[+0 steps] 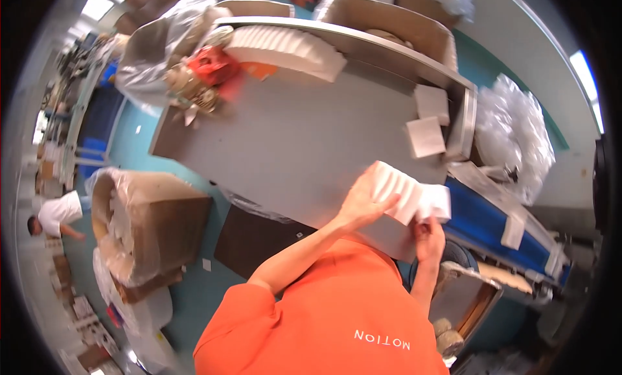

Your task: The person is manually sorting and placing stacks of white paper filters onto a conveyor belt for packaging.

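Over the near right edge of the grey table [278,138], my left hand [364,203] presses against a short row of white flat square packs [396,186] standing face to face. Its fingers wrap round the left side of the row. My right hand [429,237] grips a white pack [435,202] at the row's right end from below, some of its fingers hidden. Two loose white square packs [426,137] lie on the table's right side. A long row of similar white packs [288,49] stands along the far edge.
A red plastic bag [214,65] and crumpled wrapping lie at the table's far left. A blue conveyor belt [495,226] adjoins on the right. Large cardboard boxes [172,222] stand left and behind. Clear plastic bags [515,138] sit at right. Another person [59,216] stands far left.
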